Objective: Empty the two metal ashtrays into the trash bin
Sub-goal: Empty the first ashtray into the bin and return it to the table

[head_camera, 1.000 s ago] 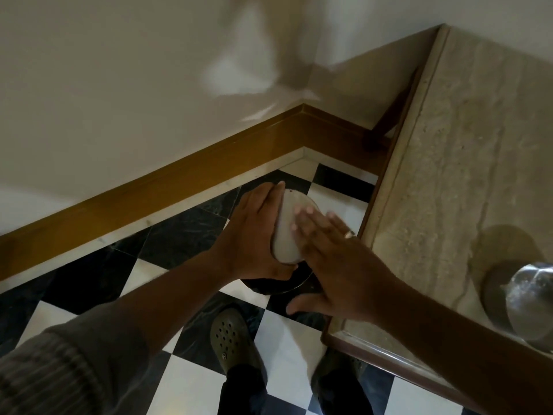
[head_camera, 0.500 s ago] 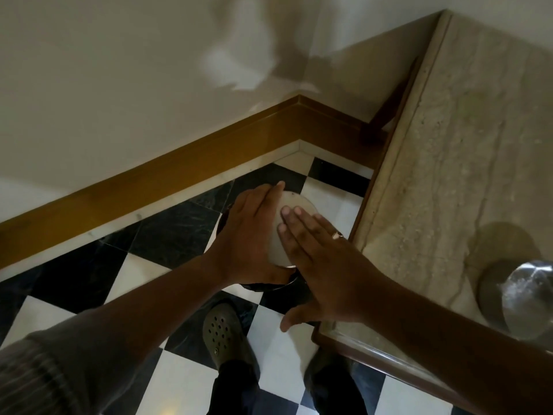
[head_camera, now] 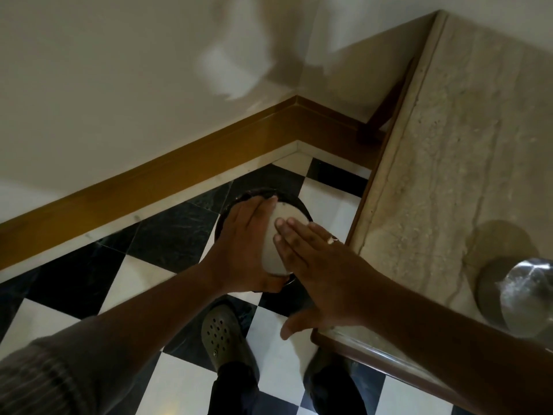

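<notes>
A round metal ashtray point(head_camera: 276, 235), pale and dull in the dim light, was held upside down over a dark, round trash bin point(head_camera: 300, 205) that stood on the floor in the corner of the room. The left hand point(head_camera: 245, 250) gripped the ashtray from its left side, fingers point(head_camera: 263, 205) closed over the far edge and thumb under the near edge. The right hand point(head_camera: 323, 274) lay flat against the ashtray's upturned base, fingers straight and together, thumb spread wide toward the viewer; a ring point(head_camera: 331, 240) showed on one finger. Only the bin's rim was visible around the hands.

The floor point(head_camera: 143, 271) was a black-and-white checkerboard of tiles, bordered by a brown wooden skirting board point(head_camera: 179, 163) beneath a cream wall. To the right stood a beige stone tabletop point(head_camera: 463, 145) with a wooden edge. On it, near the right border, sat a second metal ashtray point(head_camera: 520, 292), shiny and well apart from the bin. Below, the person's feet showed, the left in a grey-green perforated clog point(head_camera: 224, 336).
</notes>
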The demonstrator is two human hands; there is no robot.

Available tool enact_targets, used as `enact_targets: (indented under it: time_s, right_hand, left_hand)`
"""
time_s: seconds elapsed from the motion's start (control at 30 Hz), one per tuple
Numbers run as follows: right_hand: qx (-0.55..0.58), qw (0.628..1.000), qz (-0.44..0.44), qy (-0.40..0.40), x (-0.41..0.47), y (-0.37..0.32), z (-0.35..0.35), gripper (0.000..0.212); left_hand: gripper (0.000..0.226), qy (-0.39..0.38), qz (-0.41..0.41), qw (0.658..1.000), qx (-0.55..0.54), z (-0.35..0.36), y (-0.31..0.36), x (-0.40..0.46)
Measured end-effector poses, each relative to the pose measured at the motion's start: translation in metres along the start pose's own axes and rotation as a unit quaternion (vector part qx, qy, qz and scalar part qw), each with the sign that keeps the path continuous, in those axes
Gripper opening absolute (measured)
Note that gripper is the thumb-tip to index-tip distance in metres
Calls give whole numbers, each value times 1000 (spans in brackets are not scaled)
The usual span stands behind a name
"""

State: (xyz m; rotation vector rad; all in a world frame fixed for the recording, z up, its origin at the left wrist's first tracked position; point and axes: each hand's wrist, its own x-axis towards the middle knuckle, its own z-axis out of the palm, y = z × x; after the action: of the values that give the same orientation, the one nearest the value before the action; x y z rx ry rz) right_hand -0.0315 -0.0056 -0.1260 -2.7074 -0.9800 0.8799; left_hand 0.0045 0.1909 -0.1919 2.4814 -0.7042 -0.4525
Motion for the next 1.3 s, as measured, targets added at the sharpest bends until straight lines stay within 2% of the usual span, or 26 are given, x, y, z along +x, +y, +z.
enact_targets:
  time_s: [0.07,0.13,0.2,0.23,0.27,0.33,0.37,0.4,0.43,0.5,0.63,0.7,0.77,0.8,0.83,0.9,0.93,1.0,1.1,1.13,1.2,1.3]
  right_hand:
    - [-9,999,-8,44,2,-1,-3,131]
    - [-8,986,-8,165,0,-4,-19,129]
    - [4,957,13,289,-5,-9,-31,124]
    - [5,951,25,308,-6,-9,-30,123]
    - [-6,960,24,279,-6,-8,-26,125]
    - [-51,992,-8,113,0,-3,-10,134]
    - [-72,996,-17,40,4,-1,0,137]
    - [-88,996,-16,3,8,0,8,137]
    - [-99,995,-12,-5,13,1,11,135]
    - [-97,995,-6,28,19,3,9,124]
    - [-82,985,1,151,20,8,14,69]
    - [-52,983,-4,178,18,12,15,55]
    - [11,982,5,186,16,15,12,53]
    - [76,978,27,192,16,15,10,55]
    - [158,964,66,202,17,16,8,54]
    - [299,910,174,228,24,14,6,47]
    - [334,884,231,233,30,13,6,42]
    - [388,836,313,228,40,10,7,33]
    - [485,761,368,224,48,-1,9,24]
    - [490,753,379,223,50,-4,9,24]
    - [455,765,396,226,53,-8,10,25]
    - [432,767,412,235,54,-9,9,25]
  left_hand:
    - [121,0,5,1000,-4,9,-7,-5]
    - [120,11,-2,1000,-15,11,-10,-7]
    - [122,39,-10,999,-23,8,-9,-5]
    - [121,55,-8,998,-32,6,-5,-3]
    - [120,71,-7,996,-44,5,-2,-1]
    - [117,92,-9,994,-50,6,-1,0]
    - [116,91,-8,995,-44,9,0,-1]
    - [115,83,-8,995,-45,13,-1,-4]
    - [113,78,-15,995,-56,16,-2,-7]
    - [112,85,-25,993,-80,17,-2,-8]
    - [116,87,-61,987,-119,10,5,-6]
    - [115,68,-100,980,-159,3,6,-3]
    - [109,46,-159,956,-242,-10,7,-2]
    - [102,44,-205,926,-314,-17,7,-1]
    - [92,49,-260,880,-395,-23,6,0]
    - [74,66,-352,796,-488,-31,2,3]
    - [69,69,-374,777,-501,-34,2,4]
    - [60,60,-405,757,-509,-38,7,2]
    - [53,61,-440,727,-524,-42,15,1]
    - [54,62,-453,717,-527,-44,17,2]
    - [56,64,-478,704,-521,-47,21,5]
    - [62,77,-493,701,-510,-53,28,7]
